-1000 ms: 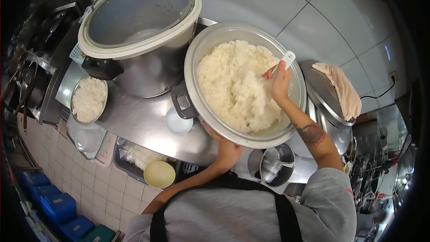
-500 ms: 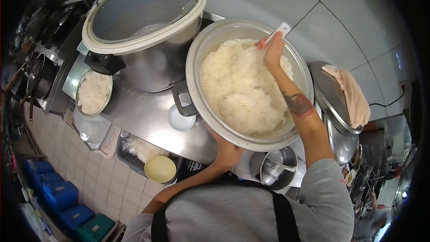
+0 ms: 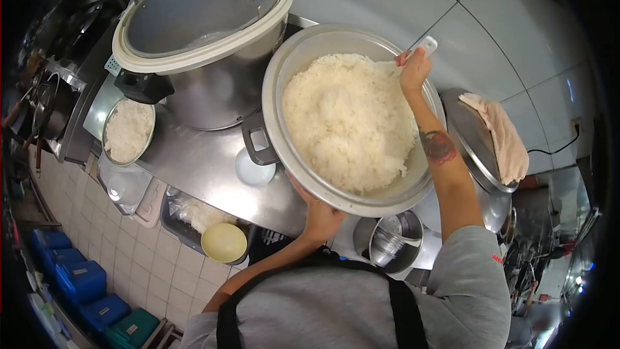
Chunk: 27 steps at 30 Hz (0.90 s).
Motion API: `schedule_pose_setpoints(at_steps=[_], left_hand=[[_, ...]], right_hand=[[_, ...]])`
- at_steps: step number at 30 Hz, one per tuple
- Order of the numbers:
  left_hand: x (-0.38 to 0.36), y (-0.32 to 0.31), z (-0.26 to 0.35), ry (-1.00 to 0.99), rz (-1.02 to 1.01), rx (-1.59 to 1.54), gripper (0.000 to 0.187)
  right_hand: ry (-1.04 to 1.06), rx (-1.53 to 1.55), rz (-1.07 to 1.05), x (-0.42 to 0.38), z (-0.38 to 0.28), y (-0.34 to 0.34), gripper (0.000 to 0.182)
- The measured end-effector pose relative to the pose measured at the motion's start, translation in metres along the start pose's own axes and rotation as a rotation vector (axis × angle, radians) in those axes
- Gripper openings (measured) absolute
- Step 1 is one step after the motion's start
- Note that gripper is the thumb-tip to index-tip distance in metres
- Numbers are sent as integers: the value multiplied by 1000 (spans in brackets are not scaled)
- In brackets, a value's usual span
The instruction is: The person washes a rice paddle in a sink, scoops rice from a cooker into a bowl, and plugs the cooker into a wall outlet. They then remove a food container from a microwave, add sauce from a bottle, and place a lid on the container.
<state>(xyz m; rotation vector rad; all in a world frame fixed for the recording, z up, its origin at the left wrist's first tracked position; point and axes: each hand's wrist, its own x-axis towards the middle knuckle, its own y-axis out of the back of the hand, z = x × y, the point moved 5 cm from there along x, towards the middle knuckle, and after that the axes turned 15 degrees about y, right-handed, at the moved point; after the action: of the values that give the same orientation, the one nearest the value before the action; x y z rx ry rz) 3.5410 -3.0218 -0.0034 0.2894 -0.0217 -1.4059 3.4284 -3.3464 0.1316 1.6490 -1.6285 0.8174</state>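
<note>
A large round metal pot [image 3: 274,84] full of white rice [image 3: 349,123] is tilted toward me. My right hand [image 3: 415,72] is closed round the handle of a white paddle [image 3: 428,45] at the pot's upper right; the blade is hidden by the hand and the rice. My left hand [image 3: 320,216] is at the pot's lower edge and supports it from below, with its fingertips hidden under the rim. The pot's dark side handle [image 3: 258,143] sticks out on the left. The rice has a mound in the middle.
An open rice cooker [image 3: 219,90] stands at the upper left, a bowl of rice [image 3: 129,130] beside it. A small white bowl [image 3: 253,168] is on the steel counter [image 3: 194,168]. A yellow bowl [image 3: 224,242] is lower down. A cloth [image 3: 497,132] lies over a metal lid [image 3: 468,129] on the right.
My right hand and the paddle have moved right and outward to the pot's edge. The rice surface has a changed shape. My left hand stays under the rim.
</note>
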Motion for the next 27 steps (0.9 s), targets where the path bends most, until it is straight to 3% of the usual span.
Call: schedule_pose_setpoints(at_steps=[4, 6, 8, 10, 12, 13, 15, 16, 18, 22, 25, 27], left_hand=[[-7, 3, 10, -135, 147, 188, 48], [-2, -2, 0, -54, 11, -32, 52], [-5, 4, 12, -71, 141, -57, 51], [-4, 9, 9, -73, 274, -78, 51], [3, -7, -10, 45, -44, -274, 44], [3, -8, -13, 47, -37, -273, 44], [3, -8, -9, 16, -58, -217, 50], [0, -5, -4, 29, -62, -211, 50], [-8, 9, 15, -64, 268, 258, 58], [-6, 0, -6, -8, 245, 45, 53], [-3, -5, -4, -92, 115, 4, 49], [0, -5, -6, -88, 67, -79, 43]], right_hand=[[-56, -17, 84, -27, -15, 17, 38], [-136, -17, 146, -40, -30, 26, 39], [-221, -16, 193, -54, -47, 35, 40], [-301, -131, -48, -60, -54, 26, 41], [-321, -165, -136, -35, -63, 3, 41], [-342, -202, -214, -20, -60, -10, 41], [-126, 62, -135, 14, -43, -33, 42], [-139, 63, -131, 20, -24, -41, 42], [117, -11, -221, 22, 3, -53, 43], [-90, 52, 18, -12, 45, -4, 43], [-50, 96, 112, -24, 12, 23, 45], [-84, 109, 65, -33, -4, 19, 47]])
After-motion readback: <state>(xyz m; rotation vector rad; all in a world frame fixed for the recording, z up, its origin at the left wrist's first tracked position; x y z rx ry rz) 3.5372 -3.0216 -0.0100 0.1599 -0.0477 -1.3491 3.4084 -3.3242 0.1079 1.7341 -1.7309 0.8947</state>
